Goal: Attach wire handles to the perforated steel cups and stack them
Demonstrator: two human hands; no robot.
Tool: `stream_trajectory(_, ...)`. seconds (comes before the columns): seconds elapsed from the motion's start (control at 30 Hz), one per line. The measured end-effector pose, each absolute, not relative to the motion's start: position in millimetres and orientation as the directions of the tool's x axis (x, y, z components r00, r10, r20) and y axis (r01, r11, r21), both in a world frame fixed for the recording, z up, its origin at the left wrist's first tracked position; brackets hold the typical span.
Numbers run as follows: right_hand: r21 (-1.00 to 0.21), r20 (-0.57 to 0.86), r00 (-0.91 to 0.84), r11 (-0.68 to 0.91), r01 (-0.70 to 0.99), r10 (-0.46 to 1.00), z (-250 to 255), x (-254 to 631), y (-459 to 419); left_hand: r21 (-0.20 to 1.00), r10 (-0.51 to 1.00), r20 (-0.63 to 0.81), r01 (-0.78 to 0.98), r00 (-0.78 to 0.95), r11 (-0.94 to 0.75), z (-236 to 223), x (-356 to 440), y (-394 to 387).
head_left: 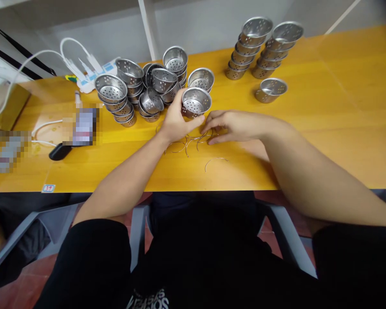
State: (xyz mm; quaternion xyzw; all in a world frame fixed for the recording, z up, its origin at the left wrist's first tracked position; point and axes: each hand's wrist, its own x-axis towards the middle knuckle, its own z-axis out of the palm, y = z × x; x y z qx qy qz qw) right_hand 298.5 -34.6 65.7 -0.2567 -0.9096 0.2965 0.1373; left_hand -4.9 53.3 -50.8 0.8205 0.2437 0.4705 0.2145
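Note:
A perforated metal cup (196, 102) is gripped by its side in my left hand (176, 122), with its open top turned up toward me. My right hand (234, 125) is just right of the cup, low over the table, its thumb and curled fingers apart. Beneath and around those fingertips lie several thin curved wires (187, 148), partly hidden by both hands. A single curved wire (216, 159) lies nearer the table's front edge. Directly behind the held cup stands another perforated cup (201, 79).
Stacked and tumbled cups (151, 101) crowd the back left. Two tall cup stacks (244, 53) and a lone cup (271, 91) stand at the back right. On the left are a power strip (91, 77), white cables, a blurred phone-like device (84, 126) and a black object (60, 151).

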Motion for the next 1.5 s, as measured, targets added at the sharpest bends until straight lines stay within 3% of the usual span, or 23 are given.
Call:
stream_trajectory(0.13, -0.528, 0.144, -0.84, 0.758, 0.383, 0.524, 63, 282, -44, 0.595, 0.642, 0.634, 0.259, 0.43, -0.761, -39, -1, 39)
stream_trajectory(0.33, -0.475, 0.059, -0.836, 0.752, 0.457, 0.545, 72, 270, -54, 0.676, 0.754, 0.532, 0.343, 0.385, -0.652, -11, 1, 15)
stream_trajectory(0.47, -0.544, 0.054, -0.843, 0.724, 0.424, 0.535, 77, 272, -55, 0.678, 0.753, 0.535, 0.336, 0.384, -0.654, -10, -1, 15)
stream_trajectory(0.63, -0.66, 0.084, -0.776, 0.618, 0.427, 0.626, 90, 286, -55, 0.695, 0.765, 0.528, 0.331, 0.368, -0.638, -15, -2, 17)
stream_trajectory(0.9, -0.835, 0.193, -0.566, 0.437, 0.335, 0.802, 78, 299, -35, 0.7, 0.762, 0.554, 0.308, 0.336, -0.644, -15, -4, 21)
stream_trajectory(1.03, -0.889, 0.172, -0.468, 0.341, 0.306, 0.867, 67, 305, -22, 0.678, 0.751, 0.555, 0.328, 0.358, -0.658, -16, -5, 22)
stream_trajectory(1.17, -0.912, 0.149, -0.419, 0.289, 0.291, 0.896, 62, 308, -15, 0.701, 0.758, 0.551, 0.299, 0.35, -0.647, -12, -1, 15)
stream_trajectory(1.5, -0.876, 0.207, -0.372, 0.34, 0.34, 0.905, 59, 295, -20, 0.691, 0.747, 0.585, 0.287, 0.316, -0.663, 2, -3, 8)
